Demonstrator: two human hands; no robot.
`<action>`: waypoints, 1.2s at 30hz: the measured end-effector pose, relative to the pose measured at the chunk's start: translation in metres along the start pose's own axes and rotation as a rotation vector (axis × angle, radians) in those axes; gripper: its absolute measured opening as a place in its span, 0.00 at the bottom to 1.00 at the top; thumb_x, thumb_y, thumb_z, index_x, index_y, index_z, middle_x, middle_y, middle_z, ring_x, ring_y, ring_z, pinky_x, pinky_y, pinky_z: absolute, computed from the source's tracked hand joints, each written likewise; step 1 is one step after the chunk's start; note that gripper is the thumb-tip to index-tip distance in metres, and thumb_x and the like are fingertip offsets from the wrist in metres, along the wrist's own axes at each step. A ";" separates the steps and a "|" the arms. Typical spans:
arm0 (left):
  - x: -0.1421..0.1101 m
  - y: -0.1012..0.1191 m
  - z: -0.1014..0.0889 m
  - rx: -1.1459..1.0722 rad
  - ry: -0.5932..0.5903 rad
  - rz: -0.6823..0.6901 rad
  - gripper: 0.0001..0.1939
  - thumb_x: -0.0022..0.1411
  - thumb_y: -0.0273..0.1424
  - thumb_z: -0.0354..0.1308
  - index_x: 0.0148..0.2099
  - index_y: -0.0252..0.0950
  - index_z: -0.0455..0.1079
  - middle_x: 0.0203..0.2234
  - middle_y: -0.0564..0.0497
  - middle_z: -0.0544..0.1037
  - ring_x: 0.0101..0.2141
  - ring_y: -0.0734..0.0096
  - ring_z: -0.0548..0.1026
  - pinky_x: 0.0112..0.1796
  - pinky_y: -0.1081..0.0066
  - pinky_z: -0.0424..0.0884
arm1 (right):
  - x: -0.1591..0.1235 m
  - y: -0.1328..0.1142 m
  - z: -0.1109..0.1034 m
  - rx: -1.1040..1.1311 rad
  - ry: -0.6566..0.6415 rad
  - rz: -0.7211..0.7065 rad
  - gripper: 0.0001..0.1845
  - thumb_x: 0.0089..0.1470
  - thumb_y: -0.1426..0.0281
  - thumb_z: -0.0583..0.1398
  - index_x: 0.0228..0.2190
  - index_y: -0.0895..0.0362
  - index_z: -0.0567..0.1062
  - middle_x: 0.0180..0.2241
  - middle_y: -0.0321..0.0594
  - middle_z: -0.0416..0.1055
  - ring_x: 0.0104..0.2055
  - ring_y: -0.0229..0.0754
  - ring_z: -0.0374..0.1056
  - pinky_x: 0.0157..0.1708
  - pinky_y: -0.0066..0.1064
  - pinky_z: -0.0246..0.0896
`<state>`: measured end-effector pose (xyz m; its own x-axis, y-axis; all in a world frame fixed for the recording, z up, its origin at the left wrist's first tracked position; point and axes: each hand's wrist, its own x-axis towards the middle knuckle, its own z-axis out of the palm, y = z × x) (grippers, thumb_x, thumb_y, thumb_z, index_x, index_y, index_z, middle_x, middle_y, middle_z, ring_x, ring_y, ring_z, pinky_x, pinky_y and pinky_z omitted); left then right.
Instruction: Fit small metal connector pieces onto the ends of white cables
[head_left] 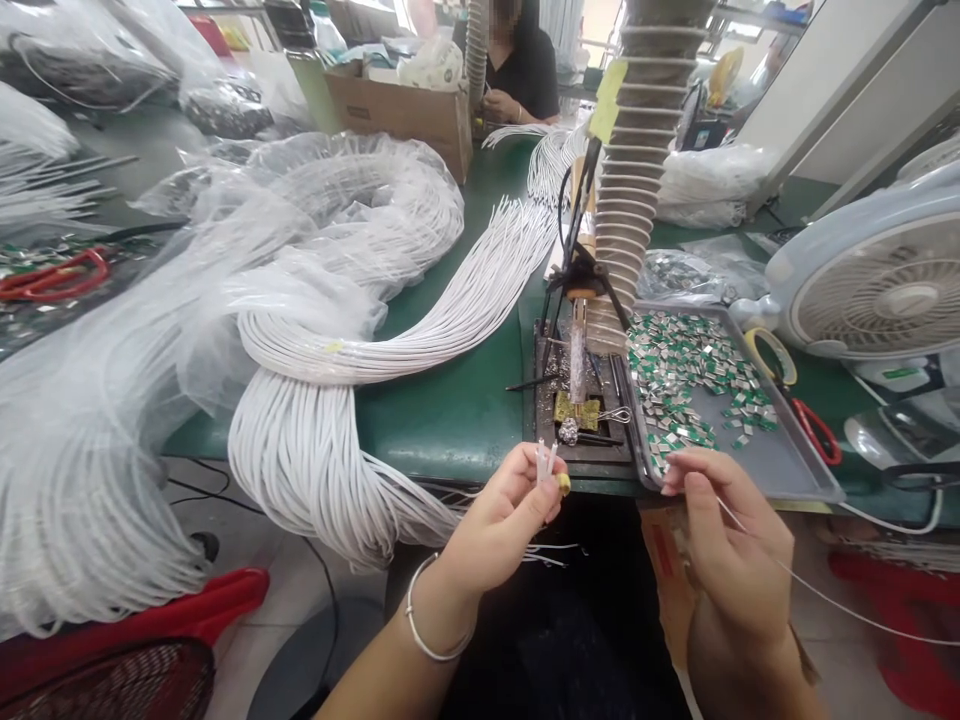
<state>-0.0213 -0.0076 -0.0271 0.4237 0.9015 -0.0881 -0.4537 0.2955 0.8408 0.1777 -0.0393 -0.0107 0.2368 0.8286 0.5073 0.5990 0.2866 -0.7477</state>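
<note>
In front of the bench edge, my left hand is closed around a few white cables, their ends pointing up past the fingertips. A small yellow piece shows by its thumb. My right hand is pinched, and a thin pale wire runs from it toward the right edge of the view. Between and beyond both hands, a soldering iron is mounted tip down over a yellow sponge and a lump of solder.
A grey tray of small green circuit boards sits at right, near a fan. A ribbed hose rises behind the iron. Bundled white cables cover the left side. Across the bench sits another person.
</note>
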 end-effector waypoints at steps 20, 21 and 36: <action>0.006 -0.004 0.009 -0.128 0.141 -0.011 0.12 0.56 0.38 0.64 0.35 0.34 0.71 0.22 0.55 0.66 0.22 0.80 0.60 0.26 0.73 0.56 | 0.047 0.024 -0.014 -0.517 -0.326 -0.166 0.07 0.55 0.70 0.54 0.33 0.53 0.72 0.32 0.38 0.75 0.34 0.41 0.71 0.33 0.31 0.64; 0.007 -0.003 0.010 -0.139 0.153 -0.018 0.13 0.55 0.39 0.64 0.34 0.33 0.70 0.23 0.55 0.66 0.21 0.81 0.59 0.25 0.73 0.55 | 0.046 0.024 -0.014 -0.511 -0.297 -0.165 0.07 0.55 0.71 0.54 0.32 0.53 0.72 0.32 0.38 0.75 0.33 0.41 0.71 0.33 0.31 0.64; 0.010 -0.004 0.016 -0.139 0.209 -0.022 0.13 0.58 0.37 0.62 0.32 0.34 0.64 0.18 0.60 0.59 0.19 0.83 0.55 0.22 0.77 0.51 | 0.040 0.021 -0.006 -0.394 -0.031 -0.316 0.06 0.56 0.75 0.56 0.35 0.55 0.72 0.33 0.38 0.74 0.38 0.39 0.71 0.42 0.30 0.65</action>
<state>-0.0026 -0.0045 -0.0225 0.2704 0.9357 -0.2265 -0.5554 0.3438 0.7572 0.2040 -0.0030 -0.0032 -0.0219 0.7461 0.6654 0.8823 0.3274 -0.3381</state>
